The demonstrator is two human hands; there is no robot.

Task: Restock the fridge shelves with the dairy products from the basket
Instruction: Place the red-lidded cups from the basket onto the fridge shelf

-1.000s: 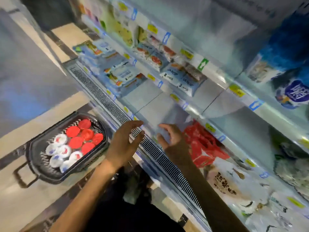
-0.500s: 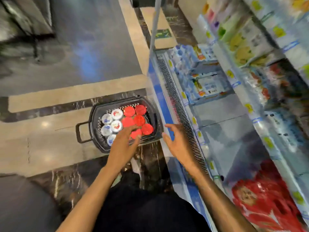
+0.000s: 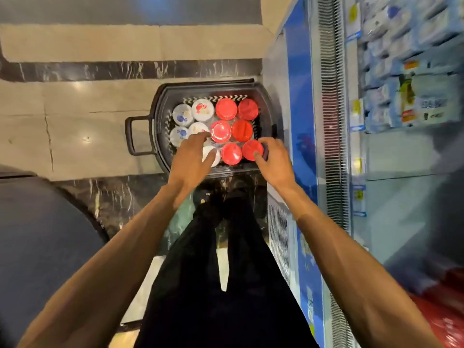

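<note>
Basket [image 3: 157, 126]: dark plastic, on the floor just beside the fridge base, its handle pointing away from the fridge.
Contents: round tubs packed lid-up in tight rows, white-lidded tubs [image 3: 190, 114] on the handle side, red-lidded tubs [image 3: 226, 109] on the fridge side.
Left hand [image 3: 190, 156]: over the near row, fingers [image 3: 210, 155] spread and curled across the nearest white-lidded tub [image 3: 213, 160]; touching the lid, not yet clamped round it as far as can be seen.
Right hand [image 3: 275, 162]: at the near fridge-side corner, thumb on top of the nearest red-lidded tub [image 3: 251, 149], the other fingers reaching round its far side; closing on it, whether fully gripped I cannot tell.
Fridge shelves [image 3: 401, 156]: to the right, a bare stretch beside blurred blue-and-white packs [image 3: 384, 114].
Step in hand: probably lifting one tub in each hand for that bare stretch.
How the tubs will handle: likely light to middling, with thin plastic walls that give under a hard squeeze; probably smooth and possibly damp from chilling, so slippery.
Where to hold: around the rim just under the lid, where a tub is stiffest; pressing the lid's centre could dent or pop it.
Risk: tight packing leaves little finger room, so a neighbour may tip or drag up with the lifted tub.
</note>
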